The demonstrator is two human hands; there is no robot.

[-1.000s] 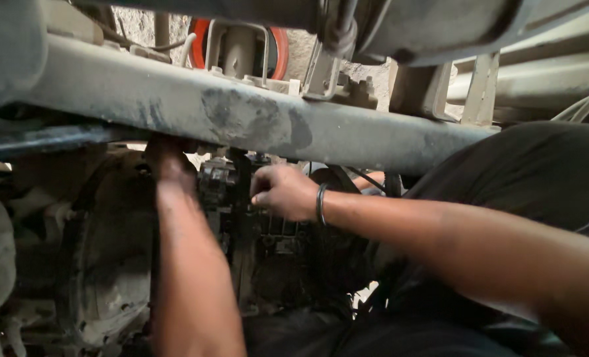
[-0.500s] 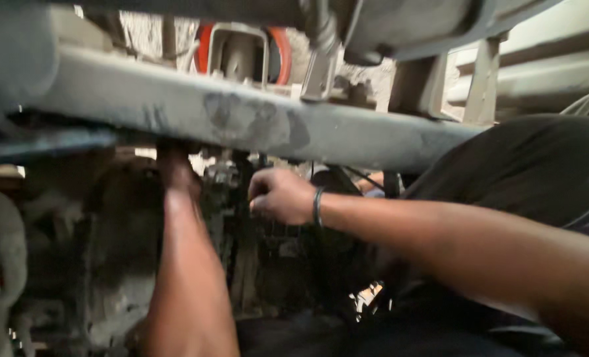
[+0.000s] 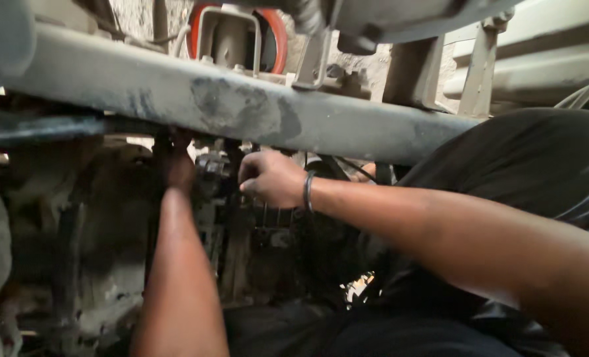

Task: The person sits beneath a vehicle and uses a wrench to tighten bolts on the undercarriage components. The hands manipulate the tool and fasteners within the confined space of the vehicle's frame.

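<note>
I look up at the greasy underside of a vehicle. My left hand [image 3: 177, 165] reaches up behind a grey cross beam [image 3: 255, 112], and its fingers are hidden in the dark there. My right hand [image 3: 271, 178], with a metal bangle on the wrist, has its fingers curled against a small dark mechanical part [image 3: 214, 166] just under the beam. What either hand grips is too dark and blurred to tell. A grimy metal housing [image 3: 96, 231] sits left of my left forearm.
A red round part [image 3: 276, 36] with a metal bracket shows above the beam. Light metal frame rails [image 3: 539, 59] run at the upper right. Dark cloth [image 3: 526, 158] covers the right side. A dark rod [image 3: 37, 129] runs along the left.
Both hands stay at the same spot under the beam. The view has shifted slightly; my right hand sits a little higher against the dark part.
</note>
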